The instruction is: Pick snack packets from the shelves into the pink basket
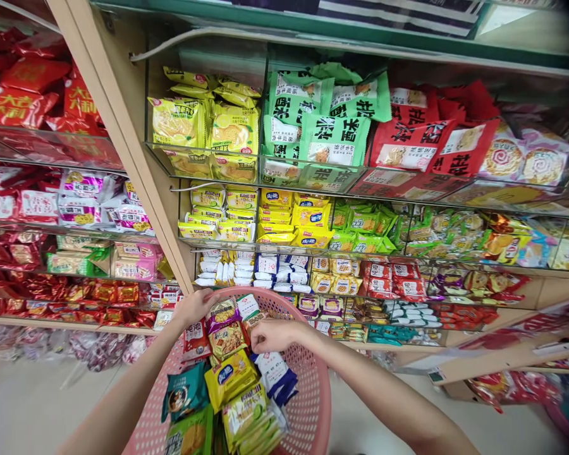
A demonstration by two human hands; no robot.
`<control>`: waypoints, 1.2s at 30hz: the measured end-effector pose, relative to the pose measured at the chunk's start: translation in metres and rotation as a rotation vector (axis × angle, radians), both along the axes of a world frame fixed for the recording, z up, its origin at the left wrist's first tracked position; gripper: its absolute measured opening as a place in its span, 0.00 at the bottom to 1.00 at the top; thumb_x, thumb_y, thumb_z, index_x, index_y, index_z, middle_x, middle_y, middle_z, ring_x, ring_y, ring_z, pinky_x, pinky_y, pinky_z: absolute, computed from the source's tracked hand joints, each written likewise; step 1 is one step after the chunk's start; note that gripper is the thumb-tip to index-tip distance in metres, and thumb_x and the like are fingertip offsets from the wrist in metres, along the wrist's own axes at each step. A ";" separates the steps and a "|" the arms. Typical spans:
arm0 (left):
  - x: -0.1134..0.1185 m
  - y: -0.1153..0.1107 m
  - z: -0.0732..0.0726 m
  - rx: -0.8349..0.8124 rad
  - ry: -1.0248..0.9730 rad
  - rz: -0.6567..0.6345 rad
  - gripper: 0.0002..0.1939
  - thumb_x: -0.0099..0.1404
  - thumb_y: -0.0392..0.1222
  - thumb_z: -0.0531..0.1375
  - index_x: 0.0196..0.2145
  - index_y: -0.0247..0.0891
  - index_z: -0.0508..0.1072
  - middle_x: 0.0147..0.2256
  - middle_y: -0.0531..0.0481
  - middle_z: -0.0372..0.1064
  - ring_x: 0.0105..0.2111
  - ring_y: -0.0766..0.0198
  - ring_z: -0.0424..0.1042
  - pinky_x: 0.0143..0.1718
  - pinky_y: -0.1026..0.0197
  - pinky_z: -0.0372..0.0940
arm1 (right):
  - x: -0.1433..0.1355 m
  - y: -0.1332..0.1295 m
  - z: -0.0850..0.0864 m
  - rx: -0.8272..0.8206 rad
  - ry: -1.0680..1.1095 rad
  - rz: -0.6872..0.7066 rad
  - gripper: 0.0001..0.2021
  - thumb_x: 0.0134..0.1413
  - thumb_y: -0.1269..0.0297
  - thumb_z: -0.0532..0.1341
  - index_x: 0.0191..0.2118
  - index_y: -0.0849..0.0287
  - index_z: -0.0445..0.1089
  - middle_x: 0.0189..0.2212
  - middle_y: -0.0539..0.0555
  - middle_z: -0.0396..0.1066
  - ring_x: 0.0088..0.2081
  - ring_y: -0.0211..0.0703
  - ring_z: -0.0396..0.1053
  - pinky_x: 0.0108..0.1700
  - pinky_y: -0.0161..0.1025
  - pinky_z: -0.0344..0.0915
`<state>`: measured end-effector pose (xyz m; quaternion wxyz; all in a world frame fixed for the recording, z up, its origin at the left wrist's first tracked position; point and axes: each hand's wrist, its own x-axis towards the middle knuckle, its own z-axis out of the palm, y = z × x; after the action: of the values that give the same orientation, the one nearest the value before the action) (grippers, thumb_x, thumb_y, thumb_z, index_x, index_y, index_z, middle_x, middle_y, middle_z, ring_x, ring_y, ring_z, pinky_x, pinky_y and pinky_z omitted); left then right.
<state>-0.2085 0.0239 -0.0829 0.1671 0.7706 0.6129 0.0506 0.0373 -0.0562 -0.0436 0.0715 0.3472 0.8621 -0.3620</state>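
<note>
Within the pink basket (317, 385), the blue-and-white packet (272, 371) lies just nearside of the curled right hand (272, 335), its hold unclear; the left hand (196, 308) clasps the basket.

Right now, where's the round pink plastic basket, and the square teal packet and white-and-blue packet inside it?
Pink basket (314, 401): head view, right wall.
Teal packet (186, 393): head view, front face.
White-and-blue packet (272, 371): head view, white front.

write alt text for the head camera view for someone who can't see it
A person's left hand is on the rim of a pink basket of wrapped snacks, while the right hand curls over them. In front, wood-framed shelves hold rows of colourful packets, including yellow, green and red ones.
</note>
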 end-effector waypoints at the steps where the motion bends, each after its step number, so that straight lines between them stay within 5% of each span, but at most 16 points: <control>1: 0.000 0.000 -0.001 0.003 -0.001 0.000 0.33 0.60 0.67 0.39 0.41 0.44 0.71 0.33 0.46 0.73 0.34 0.55 0.72 0.30 0.62 0.59 | 0.000 -0.001 -0.001 0.005 0.008 -0.005 0.09 0.49 0.69 0.57 0.34 0.62 0.74 0.31 0.51 0.74 0.29 0.33 0.66 0.30 0.29 0.57; 20: 0.001 -0.001 0.003 -0.007 0.014 0.008 0.31 0.60 0.66 0.40 0.40 0.44 0.71 0.32 0.46 0.73 0.35 0.54 0.72 0.30 0.62 0.59 | 0.009 -0.015 -0.011 -0.021 -0.049 -0.012 0.15 0.52 0.61 0.56 0.43 0.60 0.73 0.38 0.53 0.75 0.33 0.37 0.69 0.31 0.30 0.57; 27: 0.002 -0.001 0.005 -0.008 0.015 0.025 0.30 0.60 0.66 0.41 0.42 0.45 0.70 0.35 0.46 0.73 0.36 0.55 0.72 0.29 0.62 0.58 | 0.016 -0.020 0.016 0.064 0.148 -0.132 0.12 0.52 0.64 0.56 0.38 0.59 0.75 0.35 0.51 0.75 0.33 0.37 0.69 0.35 0.31 0.59; 32: 0.000 0.000 0.001 -0.008 0.004 0.019 0.33 0.59 0.67 0.39 0.40 0.43 0.71 0.33 0.45 0.73 0.34 0.54 0.72 0.29 0.61 0.58 | 0.035 0.000 0.025 0.009 0.539 -0.446 0.11 0.51 0.61 0.57 0.31 0.61 0.74 0.30 0.52 0.74 0.32 0.38 0.68 0.35 0.33 0.62; 36: -0.001 0.000 -0.002 0.004 -0.024 0.005 0.32 0.59 0.67 0.40 0.41 0.44 0.71 0.34 0.45 0.73 0.37 0.53 0.72 0.31 0.61 0.60 | 0.050 0.036 -0.001 0.015 0.859 -1.007 0.12 0.44 0.58 0.61 0.35 0.59 0.72 0.25 0.50 0.72 0.29 0.38 0.68 0.29 0.34 0.63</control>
<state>-0.2099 0.0240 -0.0846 0.1730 0.7686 0.6128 0.0615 0.0877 -0.0198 -0.0443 -0.4593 0.5331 0.5487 -0.4514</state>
